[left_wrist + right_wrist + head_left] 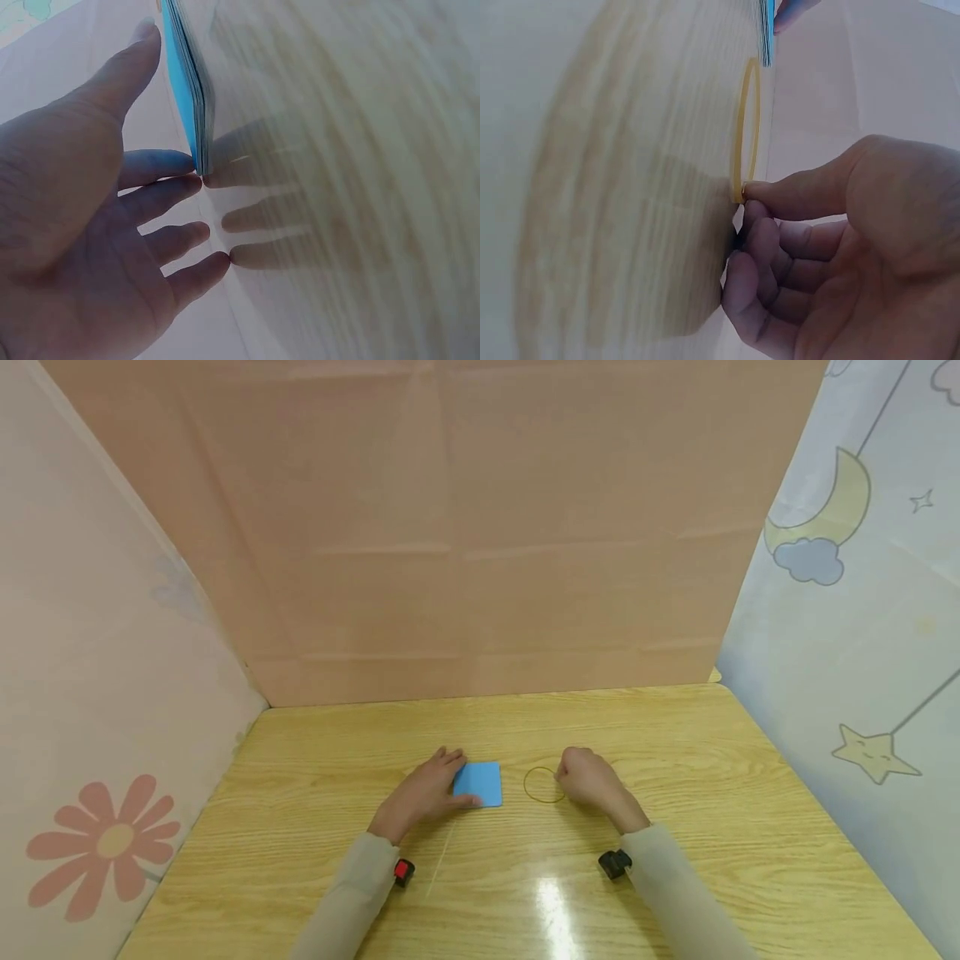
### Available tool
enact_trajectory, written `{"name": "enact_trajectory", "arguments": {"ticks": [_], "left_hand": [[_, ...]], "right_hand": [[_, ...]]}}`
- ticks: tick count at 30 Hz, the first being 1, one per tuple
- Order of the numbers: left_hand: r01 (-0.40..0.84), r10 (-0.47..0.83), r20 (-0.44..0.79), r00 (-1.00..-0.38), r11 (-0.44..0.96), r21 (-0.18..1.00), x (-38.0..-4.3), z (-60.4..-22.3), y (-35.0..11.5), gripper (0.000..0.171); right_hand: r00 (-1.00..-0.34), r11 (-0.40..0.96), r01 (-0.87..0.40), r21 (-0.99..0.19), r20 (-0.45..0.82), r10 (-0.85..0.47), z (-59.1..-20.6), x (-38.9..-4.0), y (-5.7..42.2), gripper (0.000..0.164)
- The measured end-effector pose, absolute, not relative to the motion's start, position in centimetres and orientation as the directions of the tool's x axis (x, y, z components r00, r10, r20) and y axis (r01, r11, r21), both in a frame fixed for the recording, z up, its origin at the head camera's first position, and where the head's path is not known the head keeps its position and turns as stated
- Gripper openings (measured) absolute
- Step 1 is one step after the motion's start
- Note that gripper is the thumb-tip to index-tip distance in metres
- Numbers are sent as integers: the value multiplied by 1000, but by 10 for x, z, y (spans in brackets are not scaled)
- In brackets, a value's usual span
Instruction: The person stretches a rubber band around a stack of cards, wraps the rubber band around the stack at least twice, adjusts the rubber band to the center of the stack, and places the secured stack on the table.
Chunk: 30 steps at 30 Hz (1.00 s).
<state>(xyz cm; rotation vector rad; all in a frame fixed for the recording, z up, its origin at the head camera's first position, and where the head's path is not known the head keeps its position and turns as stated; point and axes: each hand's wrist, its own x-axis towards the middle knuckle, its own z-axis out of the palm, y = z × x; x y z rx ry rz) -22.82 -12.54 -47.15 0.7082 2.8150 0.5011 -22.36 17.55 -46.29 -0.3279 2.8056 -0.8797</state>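
Observation:
A stack of thin square sheets (pixel 482 782), blue on top, lies flat on the wooden table. Its layered edge (pixel 196 90) shows in the left wrist view. My left hand (pixel 426 789) is at the stack's left side with its fingers spread and fairly straight. The thumb lies over the near edge, and two fingertips are right at a corner of the stack. To the right of the stack lies a yellow rubber band (pixel 526 779) in a loose loop. My right hand (pixel 591 779) pinches the right end of this band (pixel 738 142) between thumb and index finger, low at the tabletop.
The wood-grain table (pixel 675 743) meets a pinkish cloth backdrop (pixel 480 543) at its far edge. Patterned side panels stand at left (pixel 135 677) and right (pixel 847 635). A small dark wrist device sits at each cuff (pixel 403 872).

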Motion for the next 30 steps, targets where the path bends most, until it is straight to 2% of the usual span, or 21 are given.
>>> {"name": "enact_trajectory", "arguments": {"ticks": [9, 18, 23, 30], "left_hand": [[399, 475, -124, -871, 832, 386, -226, -470, -126, 88], [390, 441, -59, -895, 841, 374, -229, -468, -119, 80], [380, 427, -55, -903, 850, 365, -231, -464, -117, 82], [336, 406, -107, -908, 856, 392, -240, -465, -117, 80]], "right_hand": [[-955, 808, -186, -559, -90, -283, -466, -224, 176, 53], [-954, 797, -191, -573, -84, -289, -466, -224, 177, 54], [-953, 793, -185, -580, -91, -289, -466, -224, 177, 56], [-952, 783, -195, -590, -79, -296, -464, -223, 177, 58]]}}
